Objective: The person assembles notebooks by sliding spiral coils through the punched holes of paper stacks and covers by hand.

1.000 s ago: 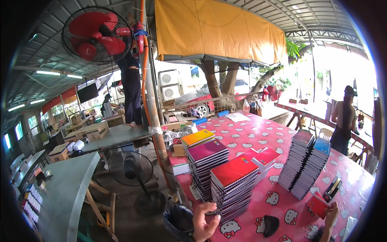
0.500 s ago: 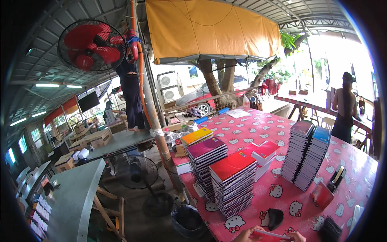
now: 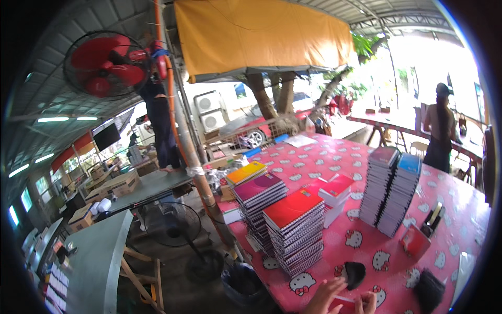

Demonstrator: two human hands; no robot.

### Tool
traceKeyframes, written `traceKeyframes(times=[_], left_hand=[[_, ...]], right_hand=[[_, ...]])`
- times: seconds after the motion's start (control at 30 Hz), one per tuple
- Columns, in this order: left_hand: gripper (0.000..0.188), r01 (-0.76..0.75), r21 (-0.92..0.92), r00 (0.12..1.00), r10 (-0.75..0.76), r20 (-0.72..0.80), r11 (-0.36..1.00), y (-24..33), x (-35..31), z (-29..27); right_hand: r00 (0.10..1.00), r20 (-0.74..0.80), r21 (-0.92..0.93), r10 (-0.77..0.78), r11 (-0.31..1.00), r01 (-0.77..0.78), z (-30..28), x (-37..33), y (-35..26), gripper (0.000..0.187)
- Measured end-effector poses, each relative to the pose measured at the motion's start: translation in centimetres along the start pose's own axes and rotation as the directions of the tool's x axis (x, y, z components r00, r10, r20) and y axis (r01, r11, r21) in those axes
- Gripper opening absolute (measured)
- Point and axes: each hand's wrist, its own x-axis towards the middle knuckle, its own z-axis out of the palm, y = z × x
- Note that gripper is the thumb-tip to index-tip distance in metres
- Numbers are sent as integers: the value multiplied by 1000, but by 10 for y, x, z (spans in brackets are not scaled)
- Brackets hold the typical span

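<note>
Two bare hands are meeting at the lower edge of the head view, with a small red booklet (image 3: 342, 302) lying between them, above or at the near rim of the pink table (image 3: 319, 157). The left hand (image 3: 325, 296) is stretching its fingers along the booklet's left side; whether they are pinching it, one cannot tell. The right hand (image 3: 366, 302) is curling its fingers and pinching the booklet's right end.

Just beyond the hands, a dark pad (image 3: 355, 275) is lying on the table; to the right, a black bristly bundle (image 3: 429, 290) is resting. Farther right, a red card (image 3: 415, 242) is leaning near a tape dispenser (image 3: 433, 220).

Spiral notebooks are standing in stacks: a red-topped stack (image 3: 295, 230) nearest, a purple-topped stack (image 3: 259, 188) behind it, and a yellow-topped stack (image 3: 247, 172) behind that. Some red books (image 3: 335, 192) are lying right of these; two tall stacks (image 3: 389, 193) are standing side by side farther right.

Left of the table, a bin (image 3: 243, 282) and a floor fan (image 3: 175, 225) are standing; a red fan (image 3: 107, 65) is hanging above. At far right, a person (image 3: 441, 133) is standing by another table.
</note>
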Motion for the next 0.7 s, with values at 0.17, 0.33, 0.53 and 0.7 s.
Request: traceKeyframes(times=[0.17,0.33,0.53,0.7], left_hand=[[46,-129,-177,837,203,509,976,-24,-2,19],[34,-135,-100,865,166,474,986,-43,14,6],[40,-137,-119,857,178,484,983,-38,3,18],[41,-113,-105,879,149,453,988,-44,9,9]], right_hand=[[996,86,-278,31,960,-6,-25,23,-13,11],[962,-135,-585,-239,803,118,-117,44,-59,7],[953,-225,-861,-202,500,-97,-183,10,-74,10],[980,-34,-944,-197,330,33,-178,24,-48,16]])
